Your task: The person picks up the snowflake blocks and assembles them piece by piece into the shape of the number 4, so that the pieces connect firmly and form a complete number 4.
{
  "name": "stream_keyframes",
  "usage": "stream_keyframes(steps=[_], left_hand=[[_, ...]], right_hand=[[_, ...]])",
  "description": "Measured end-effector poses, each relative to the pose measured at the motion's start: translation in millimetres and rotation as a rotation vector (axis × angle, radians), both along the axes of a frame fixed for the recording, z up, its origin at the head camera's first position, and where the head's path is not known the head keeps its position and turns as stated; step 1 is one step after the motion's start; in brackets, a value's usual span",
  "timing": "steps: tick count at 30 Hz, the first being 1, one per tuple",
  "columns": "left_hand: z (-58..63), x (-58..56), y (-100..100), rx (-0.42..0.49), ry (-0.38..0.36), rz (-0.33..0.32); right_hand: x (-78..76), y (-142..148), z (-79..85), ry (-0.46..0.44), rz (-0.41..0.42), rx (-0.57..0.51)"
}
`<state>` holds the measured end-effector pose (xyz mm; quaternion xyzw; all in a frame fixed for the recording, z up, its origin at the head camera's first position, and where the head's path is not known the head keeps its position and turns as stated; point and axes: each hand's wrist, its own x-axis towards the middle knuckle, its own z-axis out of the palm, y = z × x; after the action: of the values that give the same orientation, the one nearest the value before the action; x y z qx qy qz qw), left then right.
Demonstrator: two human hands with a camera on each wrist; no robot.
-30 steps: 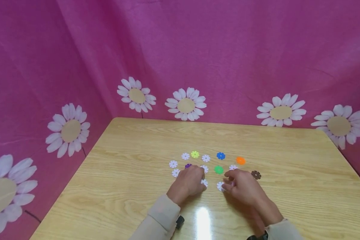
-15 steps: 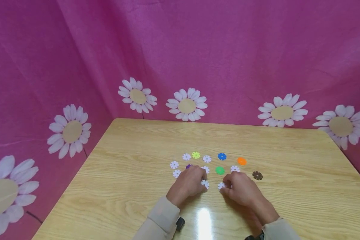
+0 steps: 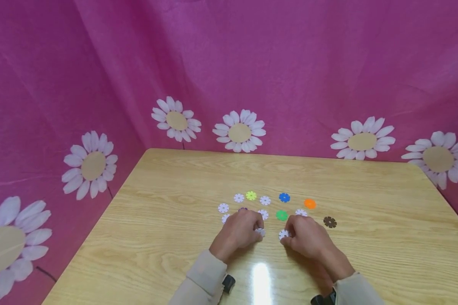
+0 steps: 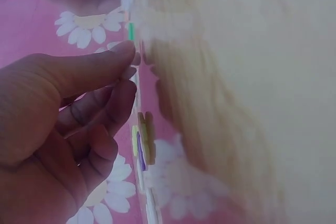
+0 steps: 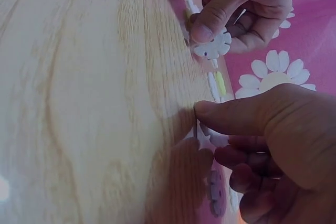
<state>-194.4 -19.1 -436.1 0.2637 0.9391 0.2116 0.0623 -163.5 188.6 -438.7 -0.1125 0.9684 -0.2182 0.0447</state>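
Jutting from L hand point(image 3: 238, 232): wht disc point(image 5: 216, 47)

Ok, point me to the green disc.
In the head view, the green disc lies on the table right of centre, the blue disc just beyond it and the right hand at its near right.

At least fourteen discs point(image 3: 283, 234), one table point(image 3: 168, 195)

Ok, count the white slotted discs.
8: one white disc in the left hand, one in the right hand, two flanking the yellow disc, two leftmost, one left of the green disc, one beyond the right hand. Hands may hide more.
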Motion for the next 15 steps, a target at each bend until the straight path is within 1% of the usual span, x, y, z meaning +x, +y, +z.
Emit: stream_keyframes(steps=[2, 5, 9, 15], left_hand=[[0.1, 0.1, -1.4, 0.025, 0.008, 0.008], [1.1, 0.2, -3.5, 0.072, -0.002, 0.026], [1.9, 1.2, -6.6, 0.133, -0.019, 0.043], [0.5, 2.6, -10.4, 0.210, -0.004, 0.035]], right_hand=[[-0.1, -0.3, -0.4, -0.005, -0.015, -0.020], [0.2, 0.0, -1.6, -0.008, -0.030, -0.072], [1.7, 1.8, -4.2, -0.008, -0.037, -0.177], [2.7, 2.0, -4.7, 0.025, -0.041, -0.300]])
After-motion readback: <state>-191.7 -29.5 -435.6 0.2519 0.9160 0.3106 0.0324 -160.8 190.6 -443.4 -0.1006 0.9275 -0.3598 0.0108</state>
